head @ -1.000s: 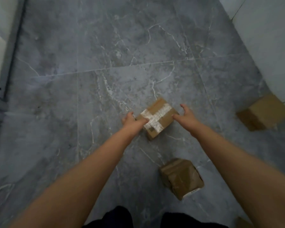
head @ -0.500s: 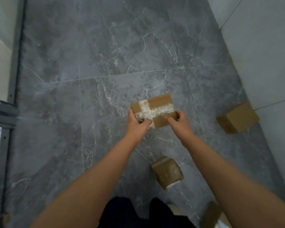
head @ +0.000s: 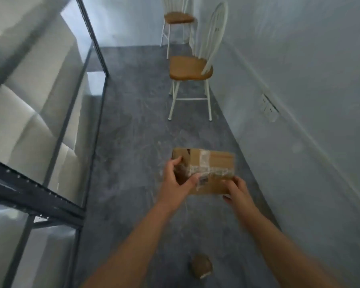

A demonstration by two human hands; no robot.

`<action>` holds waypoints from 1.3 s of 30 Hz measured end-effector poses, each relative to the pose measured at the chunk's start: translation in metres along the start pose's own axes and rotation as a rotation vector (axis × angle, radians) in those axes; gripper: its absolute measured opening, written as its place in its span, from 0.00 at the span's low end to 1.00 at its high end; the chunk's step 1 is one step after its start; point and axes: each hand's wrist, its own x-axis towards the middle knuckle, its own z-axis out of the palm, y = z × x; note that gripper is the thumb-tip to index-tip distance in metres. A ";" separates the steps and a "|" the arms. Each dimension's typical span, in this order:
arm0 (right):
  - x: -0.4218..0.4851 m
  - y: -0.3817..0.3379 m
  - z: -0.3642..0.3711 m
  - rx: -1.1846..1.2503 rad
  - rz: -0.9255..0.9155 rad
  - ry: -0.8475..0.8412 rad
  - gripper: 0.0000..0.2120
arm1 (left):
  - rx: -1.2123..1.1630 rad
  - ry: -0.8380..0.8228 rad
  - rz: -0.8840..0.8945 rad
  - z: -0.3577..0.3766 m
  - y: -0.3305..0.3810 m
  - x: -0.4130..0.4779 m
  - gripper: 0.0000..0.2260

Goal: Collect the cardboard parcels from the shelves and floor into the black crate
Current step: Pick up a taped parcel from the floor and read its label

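Note:
I hold a taped cardboard parcel (head: 214,163) in front of me, well above the grey floor. My left hand (head: 175,181) grips its left end, thumb over the top face. My right hand (head: 237,191) grips its near right corner from below. A second, smaller cardboard parcel (head: 201,267) lies on the floor between my forearms, near the bottom of the view. The black crate is not in view.
A dark metal shelving rack (head: 37,201) with pale shelf boards runs along the left. Two white chairs with wooden seats (head: 190,68) (head: 178,17) stand ahead by the right wall (head: 310,80). A wall socket (head: 268,109) sits low on that wall.
The parcel has come up off the floor in both hands. My view has swung from looking straight down to looking along the aisle; the parcel by the right wall has left the view.

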 end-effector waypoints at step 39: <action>-0.117 -0.265 -0.044 0.513 -0.220 -0.689 0.31 | -0.053 -0.129 0.111 -0.078 0.284 -0.054 0.44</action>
